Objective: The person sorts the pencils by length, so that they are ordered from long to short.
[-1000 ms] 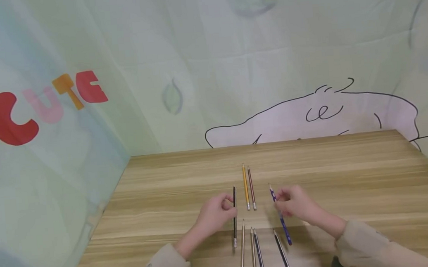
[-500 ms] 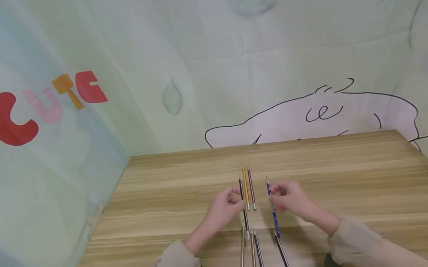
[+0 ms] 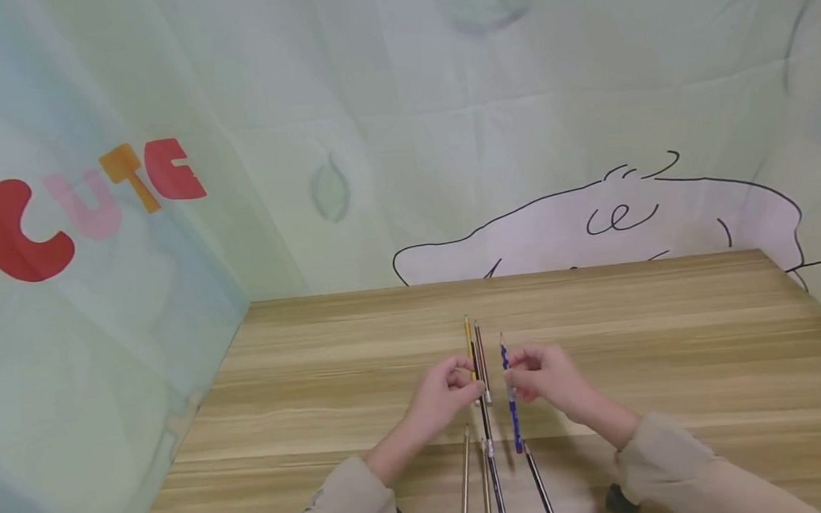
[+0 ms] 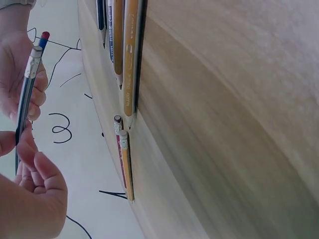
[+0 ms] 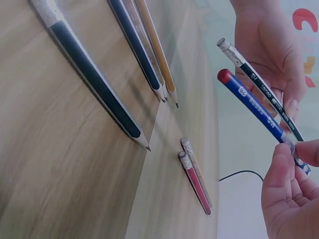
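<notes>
My left hand [image 3: 440, 397] pinches a dark pencil [image 3: 484, 418] between thumb and fingers. The pencil has a white-banded eraser end pointing toward me and is raised above the table. Just to its right, my right hand [image 3: 548, 380] pinches a blue patterned pencil [image 3: 514, 418] with a red end. Seen from the right wrist, the blue pencil [image 5: 256, 109] and the dark pencil [image 5: 264, 87] run side by side, close together. Behind the left hand lie a yellow pencil [image 3: 467, 329] and a maroon pencil [image 3: 480, 345], partly covered by the dark pencil and fingers.
Nearer me on the wooden table [image 3: 304, 375] lie several pencils: two gold-toned ones, a left one [image 3: 465, 487] and a right one [image 3: 487, 493], a dark-blue one [image 3: 498, 493] and a black one [image 3: 541, 490]. A printed curtain [image 3: 345, 134] hangs behind the table.
My left hand has carried the dark pencil right and away from me, over the yellow one. The right hand has brought the blue pencil left, straightening it. The two pencils are now closer together.
</notes>
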{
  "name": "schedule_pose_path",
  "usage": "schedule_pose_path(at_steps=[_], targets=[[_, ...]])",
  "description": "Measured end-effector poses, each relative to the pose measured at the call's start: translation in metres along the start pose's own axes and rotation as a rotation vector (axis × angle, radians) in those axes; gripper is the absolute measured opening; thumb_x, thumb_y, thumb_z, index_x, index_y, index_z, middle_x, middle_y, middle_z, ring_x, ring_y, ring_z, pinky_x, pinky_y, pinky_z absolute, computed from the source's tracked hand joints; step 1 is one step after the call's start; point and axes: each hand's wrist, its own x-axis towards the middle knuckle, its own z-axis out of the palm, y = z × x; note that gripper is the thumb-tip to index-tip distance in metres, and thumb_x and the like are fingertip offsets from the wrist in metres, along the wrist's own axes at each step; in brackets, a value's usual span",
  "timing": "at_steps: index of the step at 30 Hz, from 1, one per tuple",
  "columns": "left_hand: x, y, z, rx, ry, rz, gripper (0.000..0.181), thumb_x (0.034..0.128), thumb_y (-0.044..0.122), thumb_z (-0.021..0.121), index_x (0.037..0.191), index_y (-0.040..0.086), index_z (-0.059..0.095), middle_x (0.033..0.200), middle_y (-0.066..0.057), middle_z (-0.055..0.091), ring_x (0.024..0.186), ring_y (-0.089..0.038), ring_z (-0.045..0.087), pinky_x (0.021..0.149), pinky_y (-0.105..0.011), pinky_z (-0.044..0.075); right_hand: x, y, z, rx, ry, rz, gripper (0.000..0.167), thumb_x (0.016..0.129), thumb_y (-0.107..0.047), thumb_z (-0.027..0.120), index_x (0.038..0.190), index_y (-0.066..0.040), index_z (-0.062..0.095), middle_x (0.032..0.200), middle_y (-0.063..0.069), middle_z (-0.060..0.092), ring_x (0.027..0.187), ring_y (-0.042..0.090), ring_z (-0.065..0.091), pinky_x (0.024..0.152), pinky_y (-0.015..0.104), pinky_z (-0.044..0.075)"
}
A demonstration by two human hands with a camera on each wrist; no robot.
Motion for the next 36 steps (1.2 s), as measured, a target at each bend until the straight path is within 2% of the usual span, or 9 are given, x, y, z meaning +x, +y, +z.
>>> schedule_pose_path(at_steps=[7, 14, 29, 33, 36], targets=[[0.002, -0.004, 0.005, -0.008, -0.015, -0.002, 0.029, 0.0788, 0.017, 0.063, 0.104, 0.005, 0.054, 0.074, -0.006, 0.062, 0.067, -0.027, 0.056, 0.054, -0.022, 0.043, 0.000, 0.001, 0.005, 0.016, 0.013, 0.016, 0.032, 0.078, -0.007, 0.060, 0.102, 0.013, 0.053, 0.071, 0.007, 0.061, 0.059, 0.014, 0.056, 0.057, 0.028, 0.051], [0.000, -0.003, 0.009, -0.016, -0.016, 0.016, 0.030, 0.0791, 0.016, 0.062, 0.105, 0.003, 0.055, 0.075, -0.007, 0.064, 0.068, -0.028, 0.058, 0.055, -0.022, 0.044, 0.001, 0.001, 0.009, 0.016, 0.016, 0.004, 0.029, 0.079, -0.007, 0.060, 0.101, 0.012, 0.054, 0.072, 0.008, 0.061, 0.059, 0.013, 0.056, 0.056, 0.026, 0.051], [0.001, -0.005, 0.012, -0.026, -0.018, 0.023, 0.029, 0.0791, 0.016, 0.062, 0.104, 0.004, 0.055, 0.073, -0.008, 0.063, 0.055, -0.011, 0.047, 0.048, -0.018, 0.039, 0.002, 0.005, 0.011, 0.011, 0.014, -0.001, 0.027, 0.078, -0.006, 0.060, 0.098, 0.012, 0.056, 0.071, 0.008, 0.062, 0.057, 0.013, 0.056, 0.055, 0.025, 0.050], [-0.001, 0.000, 0.012, -0.032, -0.017, 0.008, 0.029, 0.0796, 0.015, 0.062, 0.105, 0.003, 0.054, 0.074, -0.011, 0.062, 0.055, -0.009, 0.044, 0.049, -0.018, 0.037, 0.002, 0.006, 0.011, 0.020, 0.012, -0.002, 0.028, 0.078, -0.004, 0.060, 0.098, 0.014, 0.055, 0.069, 0.007, 0.061, 0.056, 0.012, 0.055, 0.054, 0.025, 0.050], [-0.006, 0.010, 0.010, -0.041, -0.021, 0.001, 0.028, 0.0800, 0.011, 0.061, 0.104, -0.001, 0.054, 0.075, -0.016, 0.062, 0.056, -0.012, 0.044, 0.049, -0.018, 0.037, 0.002, 0.007, 0.011, 0.032, 0.007, -0.005, 0.028, 0.078, -0.004, 0.059, 0.099, 0.015, 0.054, 0.068, 0.008, 0.061, 0.055, 0.011, 0.055, 0.053, 0.024, 0.050]])
